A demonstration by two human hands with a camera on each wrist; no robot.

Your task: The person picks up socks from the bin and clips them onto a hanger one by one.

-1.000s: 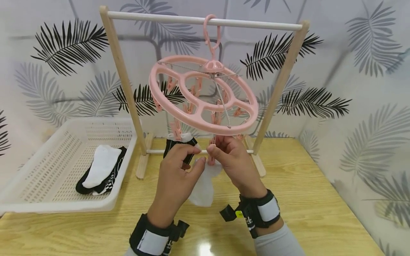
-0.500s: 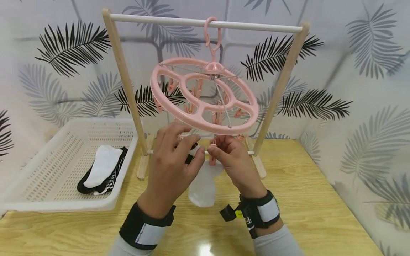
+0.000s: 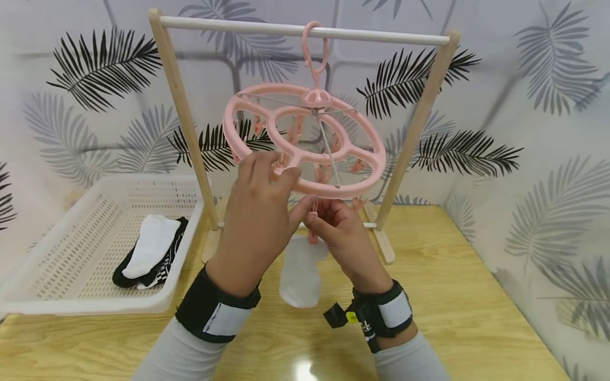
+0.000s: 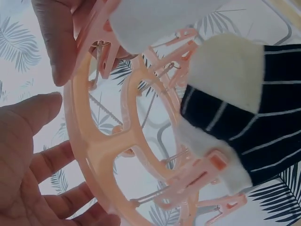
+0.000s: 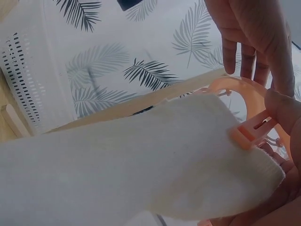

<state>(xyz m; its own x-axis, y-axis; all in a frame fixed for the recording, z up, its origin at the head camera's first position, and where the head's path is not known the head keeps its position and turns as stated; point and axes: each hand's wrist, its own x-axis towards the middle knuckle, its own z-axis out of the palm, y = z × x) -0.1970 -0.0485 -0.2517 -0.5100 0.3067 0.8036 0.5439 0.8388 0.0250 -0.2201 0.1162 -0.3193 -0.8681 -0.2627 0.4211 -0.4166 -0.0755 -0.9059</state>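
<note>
Pink hanger: round plastic peg hanger (image 3: 305,140) hooked on the wooden rail (image 3: 305,30) at upper centre of the head view, tilted, pegs dangling beneath the ring.
White sock: white sock (image 3: 300,272) hangs at centre frame from a pink peg (image 3: 313,225) under the ring's near edge; in the right wrist view the peg (image 5: 244,136) bites the sock's cuff (image 5: 141,160).
Right hand: right hand (image 3: 340,233) pinches at that peg and the sock's top, fingers curled close round it.
Left hand: left hand (image 3: 259,211) now rests up against the ring's near rim, fingers relaxed and spread, holding nothing; the left wrist view shows its open palm (image 4: 23,169) beside the ring (image 4: 94,146).
Change: half a second earlier the left hand sat lower, level with the sock's top; it has since let go and risen to the ring.
Meaning: judged from this, the sock's weight is carried by the peg and the left hand steadies the hanger.
Striped sock: black striped sock (image 4: 244,117) already pegged just beside, hidden behind the left hand in the head view.
Basket: white basket (image 3: 28,286) at left of frame holds more socks (image 3: 150,251).
</note>
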